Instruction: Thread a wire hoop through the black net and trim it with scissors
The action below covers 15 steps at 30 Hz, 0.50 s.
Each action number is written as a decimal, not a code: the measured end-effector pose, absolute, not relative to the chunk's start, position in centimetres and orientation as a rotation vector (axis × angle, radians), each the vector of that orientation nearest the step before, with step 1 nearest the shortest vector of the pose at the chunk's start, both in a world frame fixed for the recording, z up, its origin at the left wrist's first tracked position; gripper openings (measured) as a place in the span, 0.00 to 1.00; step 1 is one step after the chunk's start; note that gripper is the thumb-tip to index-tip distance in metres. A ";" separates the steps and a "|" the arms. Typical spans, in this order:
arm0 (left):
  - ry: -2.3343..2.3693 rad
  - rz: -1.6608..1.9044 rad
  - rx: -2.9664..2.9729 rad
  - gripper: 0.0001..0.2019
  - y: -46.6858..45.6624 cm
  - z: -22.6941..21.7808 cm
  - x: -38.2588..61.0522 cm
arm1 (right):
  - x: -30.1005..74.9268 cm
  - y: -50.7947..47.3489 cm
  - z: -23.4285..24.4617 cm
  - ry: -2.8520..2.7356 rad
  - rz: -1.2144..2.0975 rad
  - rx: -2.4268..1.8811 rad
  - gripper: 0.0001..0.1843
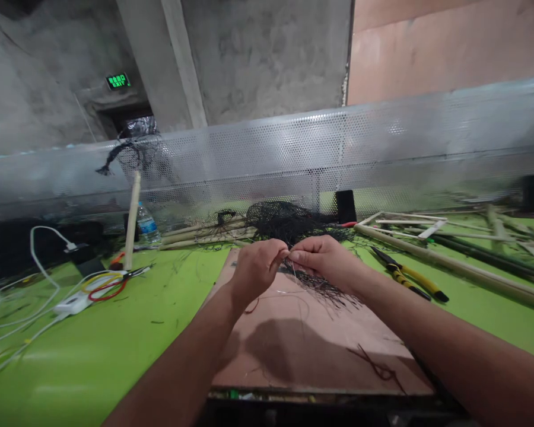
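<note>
Left hand: your left hand (254, 268) is curled into a loose fist, thumb and forefinger pinched on a strand of the black netting (321, 288).
Right hand: your right hand (323, 260) is closed the same way, and its fingertips meet the left's so the two hands touch.
Netting: its frayed edge hangs from your pinch and spreads over the board just below your right wrist. The bulk lies heaped behind your hands, towards the screen.
Board: the brown board (302, 344) lies flat under both hands, with loose thread ends scattered on it.
Table: the green table (115, 350) carries the board.
To your right: yellow-handled pliers (412, 280) lie on the table near your right forearm, with a bamboo pole (454, 265) beyond them.
To your left: a water bottle (148, 225) stands well apart from your hands, next to an upright stick (132, 219), and a white cable (35, 261) trails nearer the table edge.
Behind: a perforated metal screen (382, 154) runs along the far side.
</note>
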State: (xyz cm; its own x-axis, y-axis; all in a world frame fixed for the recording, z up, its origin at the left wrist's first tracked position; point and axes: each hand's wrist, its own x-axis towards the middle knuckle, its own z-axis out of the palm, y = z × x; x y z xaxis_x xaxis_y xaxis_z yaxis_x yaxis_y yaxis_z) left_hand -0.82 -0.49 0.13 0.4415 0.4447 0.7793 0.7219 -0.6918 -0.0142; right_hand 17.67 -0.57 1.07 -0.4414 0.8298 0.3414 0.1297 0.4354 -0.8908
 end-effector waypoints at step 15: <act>-1.298 -1.205 -2.492 0.15 -1.2 0.8 0.4 | 17.8 0.3 0.1 -2.217 -0.370 -0.758 0.17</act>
